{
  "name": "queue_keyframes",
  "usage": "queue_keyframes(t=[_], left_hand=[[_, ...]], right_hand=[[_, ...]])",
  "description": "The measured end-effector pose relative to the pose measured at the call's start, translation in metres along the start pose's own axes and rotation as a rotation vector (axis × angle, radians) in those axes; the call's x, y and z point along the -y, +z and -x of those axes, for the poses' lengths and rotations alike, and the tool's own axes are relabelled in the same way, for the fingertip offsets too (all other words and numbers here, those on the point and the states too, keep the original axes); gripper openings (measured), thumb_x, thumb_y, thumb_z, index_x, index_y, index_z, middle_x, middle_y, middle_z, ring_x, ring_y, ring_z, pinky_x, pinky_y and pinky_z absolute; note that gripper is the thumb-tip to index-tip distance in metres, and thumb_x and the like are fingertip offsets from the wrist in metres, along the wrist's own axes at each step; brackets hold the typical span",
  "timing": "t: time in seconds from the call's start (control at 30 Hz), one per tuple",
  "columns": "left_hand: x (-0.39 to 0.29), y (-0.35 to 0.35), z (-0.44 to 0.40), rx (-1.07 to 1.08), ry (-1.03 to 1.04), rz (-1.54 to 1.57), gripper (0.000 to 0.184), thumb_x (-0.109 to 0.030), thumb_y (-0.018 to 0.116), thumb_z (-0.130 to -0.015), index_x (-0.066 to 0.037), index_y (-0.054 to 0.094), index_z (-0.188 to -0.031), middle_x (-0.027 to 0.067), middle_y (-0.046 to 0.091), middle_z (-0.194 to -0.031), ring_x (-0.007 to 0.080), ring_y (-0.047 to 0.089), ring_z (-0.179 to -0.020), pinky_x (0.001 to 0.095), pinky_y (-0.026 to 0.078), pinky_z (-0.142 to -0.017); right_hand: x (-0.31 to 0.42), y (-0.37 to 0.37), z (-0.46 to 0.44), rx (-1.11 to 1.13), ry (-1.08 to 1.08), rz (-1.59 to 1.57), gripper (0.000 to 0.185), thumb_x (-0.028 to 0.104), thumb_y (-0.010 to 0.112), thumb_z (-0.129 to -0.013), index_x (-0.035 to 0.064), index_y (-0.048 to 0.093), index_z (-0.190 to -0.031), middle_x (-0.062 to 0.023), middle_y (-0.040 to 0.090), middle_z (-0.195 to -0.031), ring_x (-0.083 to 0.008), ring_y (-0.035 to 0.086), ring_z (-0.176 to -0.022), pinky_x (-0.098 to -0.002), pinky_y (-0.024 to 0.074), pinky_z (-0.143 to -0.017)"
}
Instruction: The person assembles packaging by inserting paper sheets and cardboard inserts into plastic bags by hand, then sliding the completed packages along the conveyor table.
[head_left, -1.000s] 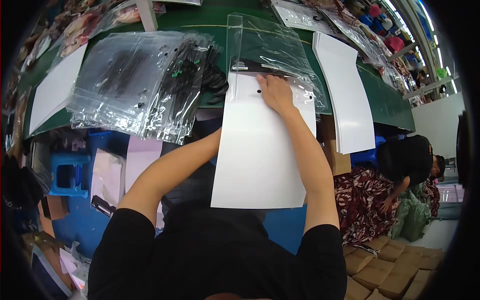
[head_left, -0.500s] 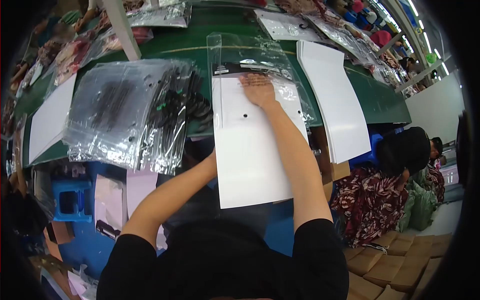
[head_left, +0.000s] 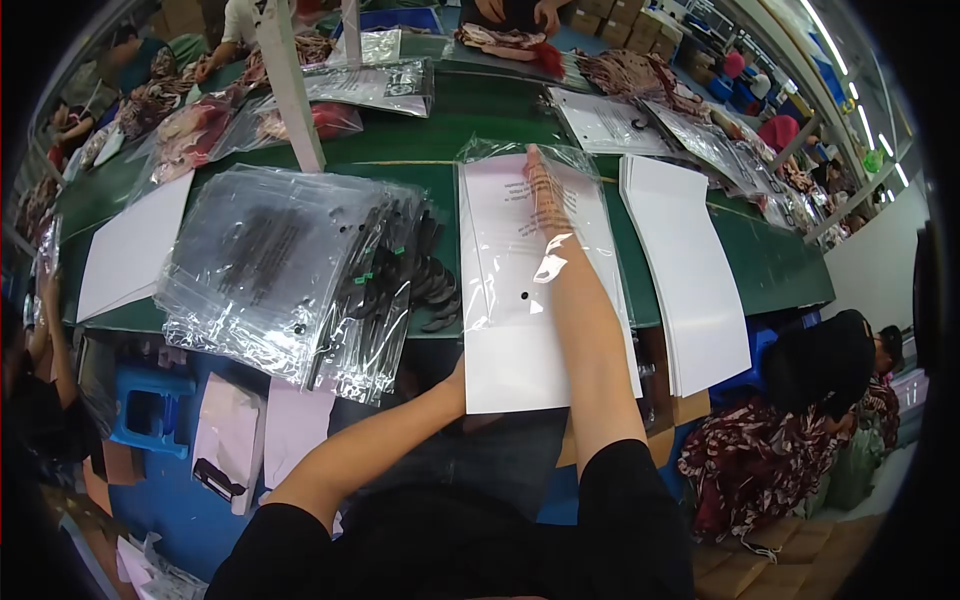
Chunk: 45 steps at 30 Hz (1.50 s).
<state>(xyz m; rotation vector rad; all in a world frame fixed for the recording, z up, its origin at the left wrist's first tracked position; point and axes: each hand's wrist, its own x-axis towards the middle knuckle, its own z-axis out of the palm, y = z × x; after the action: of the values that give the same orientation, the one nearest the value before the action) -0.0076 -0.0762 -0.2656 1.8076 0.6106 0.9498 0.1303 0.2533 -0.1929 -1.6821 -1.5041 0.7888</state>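
Note:
A clear plastic bag (head_left: 610, 235) with small printed text lies over the green table's near edge, with a white sheet (head_left: 515, 370) inside it. The sheet reaches toward the bag's far end, while its near part sticks out toward me. My right hand (head_left: 545, 195) is inside the bag, seen through the film, its fingers stretched forward near the far end. My left hand (head_left: 461, 378) is at the sheet's left edge, close to my body. Its fingers are hidden beneath the sheet and bag.
Left of the bag lies a pile of clear bags (head_left: 250, 265) with black hangers (head_left: 430, 285). Stacked white sheets (head_left: 690, 270) lie on the right, more white sheets (head_left: 135, 245) at far left. A white post (head_left: 290, 100) rises from the green table (head_left: 385, 150). Other people work around it.
My right hand has gone deeper into the bag, and the sheet now reaches farther toward its far end. The bag's near edge has come toward me along my forearm. The view has tilted up.

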Motion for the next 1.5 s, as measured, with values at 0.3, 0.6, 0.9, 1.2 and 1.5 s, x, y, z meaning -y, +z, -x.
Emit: queue_keyframes(t=[0.3, 0.6, 0.9, 1.2, 1.5], left_hand=[[0.02, 0.008, 0.003, -0.066, -0.085, 0.038, 0.045, -0.024, 0.035, -0.107, -0.005, 0.039, -0.147, 0.0145, 0.053, -0.141, 0.0277, 0.052, -0.129, 0.0408, 0.045, -0.106], [0.004, 0.009, 0.0, -0.123, -0.037, 0.297, 0.046, -0.015, 0.048, -0.099, -0.006, 0.046, -0.144, 0.0114, 0.056, -0.139, 0.0281, 0.053, -0.128, 0.0388, 0.039, -0.11], [-0.052, 0.006, 0.014, -0.146, 0.056, -0.686, 0.043, -0.009, 0.057, -0.089, -0.004, 0.057, -0.132, 0.0166, 0.06, -0.128, 0.0344, 0.056, -0.12, 0.0438, 0.042, -0.105], [-0.08, 0.007, 0.014, -0.164, 0.102, -0.771, 0.04, 0.0, 0.058, -0.077, -0.001, 0.065, -0.117, 0.0152, 0.066, -0.103, 0.0332, 0.065, -0.095, 0.0424, 0.053, -0.08], [-0.086, 0.007, 0.009, -0.277, 0.148, -0.789, 0.027, -0.009, 0.07, -0.078, -0.005, 0.067, -0.104, 0.0133, 0.067, -0.087, 0.0328, 0.067, -0.078, 0.0414, 0.053, -0.067]], right_hand=[[-0.046, 0.018, -0.05, -0.182, 0.067, 0.297, 0.074, 0.071, 0.056, -0.083, 0.0039, 0.071, -0.111, -0.0239, 0.064, -0.125, -0.0358, 0.064, -0.112, -0.0422, 0.05, -0.093], [-0.092, 0.04, -0.008, -0.251, 0.04, -0.838, 0.023, 0.02, 0.072, -0.087, 0.0066, 0.066, -0.104, -0.0095, 0.069, -0.098, -0.0259, 0.066, -0.09, -0.0387, 0.054, -0.082], [-0.03, 0.03, 0.023, -0.115, 0.124, -1.599, 0.019, 0.003, 0.07, -0.088, 0.0122, 0.061, -0.102, -0.0051, 0.064, -0.092, -0.0233, 0.06, -0.085, -0.0413, 0.0525, -0.079], [-0.063, 0.061, -0.027, -0.228, -0.298, -1.239, 0.016, 0.011, 0.065, -0.093, 0.0015, 0.064, -0.105, -0.0077, 0.065, -0.105, -0.0236, 0.06, -0.102, -0.0423, 0.0498, -0.087], [-0.03, 0.017, 0.098, 0.115, -0.171, -0.667, 0.038, 0.026, 0.058, -0.098, -0.0005, 0.059, -0.125, -0.0165, 0.063, -0.121, -0.0301, 0.061, -0.11, -0.0406, 0.0485, -0.095]])
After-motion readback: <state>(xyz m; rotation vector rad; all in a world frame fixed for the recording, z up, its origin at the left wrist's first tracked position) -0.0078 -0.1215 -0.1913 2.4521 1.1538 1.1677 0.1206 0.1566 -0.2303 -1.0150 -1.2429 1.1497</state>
